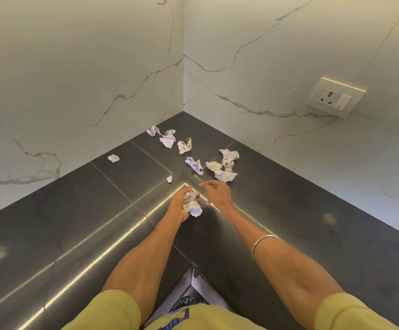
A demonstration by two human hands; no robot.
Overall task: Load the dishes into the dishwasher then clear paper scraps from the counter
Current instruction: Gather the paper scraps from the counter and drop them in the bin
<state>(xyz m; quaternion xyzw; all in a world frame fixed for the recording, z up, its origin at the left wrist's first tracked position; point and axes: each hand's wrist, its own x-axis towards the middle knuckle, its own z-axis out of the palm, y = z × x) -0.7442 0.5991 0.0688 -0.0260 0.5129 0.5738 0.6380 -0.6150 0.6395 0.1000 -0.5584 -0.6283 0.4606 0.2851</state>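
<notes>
While left hand [178,206] grips crumpled paper [192,203], scraps [220,166] lie rightward.

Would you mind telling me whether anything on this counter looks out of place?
Yes: crumpled white paper scraps litter the black stone counter near its corner. The left hand holds a wad of scraps.

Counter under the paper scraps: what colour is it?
Black, glossy, with thin light seam lines; the counter shows plainly in the head view, the only one.
</notes>
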